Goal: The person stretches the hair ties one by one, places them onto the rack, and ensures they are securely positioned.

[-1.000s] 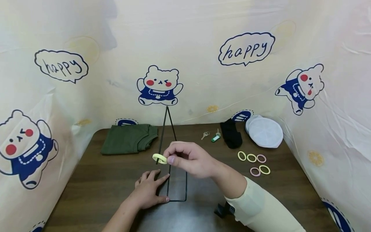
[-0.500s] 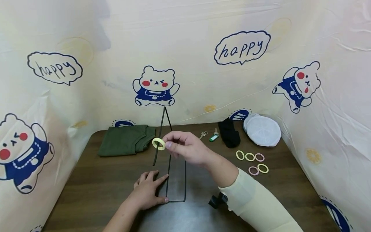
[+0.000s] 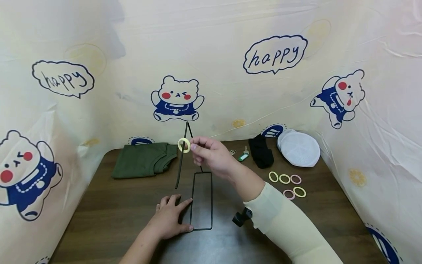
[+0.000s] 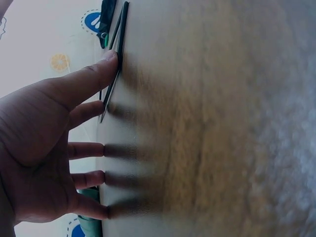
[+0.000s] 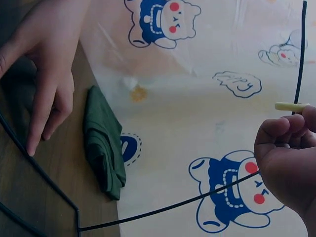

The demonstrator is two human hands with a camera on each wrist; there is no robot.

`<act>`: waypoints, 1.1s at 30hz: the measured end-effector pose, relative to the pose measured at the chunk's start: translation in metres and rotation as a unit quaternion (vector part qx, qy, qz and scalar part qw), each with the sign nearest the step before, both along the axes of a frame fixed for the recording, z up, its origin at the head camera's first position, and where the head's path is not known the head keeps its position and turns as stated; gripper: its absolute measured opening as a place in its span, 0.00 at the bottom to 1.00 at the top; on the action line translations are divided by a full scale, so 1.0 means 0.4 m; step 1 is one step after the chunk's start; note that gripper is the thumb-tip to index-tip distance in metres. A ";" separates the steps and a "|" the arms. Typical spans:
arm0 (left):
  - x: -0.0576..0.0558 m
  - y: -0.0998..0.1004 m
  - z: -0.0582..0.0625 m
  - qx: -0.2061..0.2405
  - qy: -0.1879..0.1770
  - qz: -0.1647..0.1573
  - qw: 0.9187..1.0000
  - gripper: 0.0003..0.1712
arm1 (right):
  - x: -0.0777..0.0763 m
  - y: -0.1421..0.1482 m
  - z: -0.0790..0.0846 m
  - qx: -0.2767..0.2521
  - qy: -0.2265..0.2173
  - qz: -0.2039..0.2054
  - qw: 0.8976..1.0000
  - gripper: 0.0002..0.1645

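My right hand [image 3: 214, 157] pinches a pale yellow ring [image 3: 180, 146] between thumb and fingers. The black wire stand's free hanging rod [image 3: 179, 172] passes through this ring, well above the rod's lower end. In the right wrist view the ring [image 5: 286, 106] shows edge-on against the rod. My left hand [image 3: 169, 217] rests on the table with fingers spread, thumb and index fingertip at the left side of the stand's rectangular base [image 3: 212, 201]. In the left wrist view, the thumb of the left hand [image 4: 44, 128] lies on the base wire [image 4: 121, 49].
A folded dark green garment [image 3: 141, 161] lies at the back left. Toward the right lie several yellow and pink rings [image 3: 295, 175], a green-tagged key [image 3: 244, 157], another key [image 3: 232, 152] partly behind my hand, a black cloth item [image 3: 261, 152] and a white cap [image 3: 299, 148].
My right hand has risen with the yellow ring, from near the rod's lower end to high along it. My left hand has stayed at the base.
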State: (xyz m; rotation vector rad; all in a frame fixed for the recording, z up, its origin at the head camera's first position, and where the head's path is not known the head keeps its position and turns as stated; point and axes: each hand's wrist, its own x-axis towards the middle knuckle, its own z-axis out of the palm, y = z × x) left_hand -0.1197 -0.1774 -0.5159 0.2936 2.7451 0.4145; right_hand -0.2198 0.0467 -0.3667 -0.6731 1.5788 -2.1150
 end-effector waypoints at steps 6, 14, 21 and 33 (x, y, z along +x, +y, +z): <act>0.001 -0.003 -0.001 0.001 0.002 -0.002 1.000 0.53 | -0.044 -0.018 0.001 -0.020 -0.054 -0.030 0.998 0.13; 0.001 -0.003 -0.005 0.002 0.011 -0.010 1.000 0.53 | -0.088 -0.033 -0.018 -0.024 -0.080 -0.057 0.995 0.13; 0.002 -0.002 -0.005 -0.001 0.006 -0.006 1.000 0.54 | -0.105 -0.025 -0.033 -0.014 -0.079 -0.064 0.995 0.20; 0.001 -0.002 0.001 0.001 -0.008 -0.015 1.000 0.50 | -0.084 0.042 -0.056 0.018 -0.062 -0.078 0.995 0.12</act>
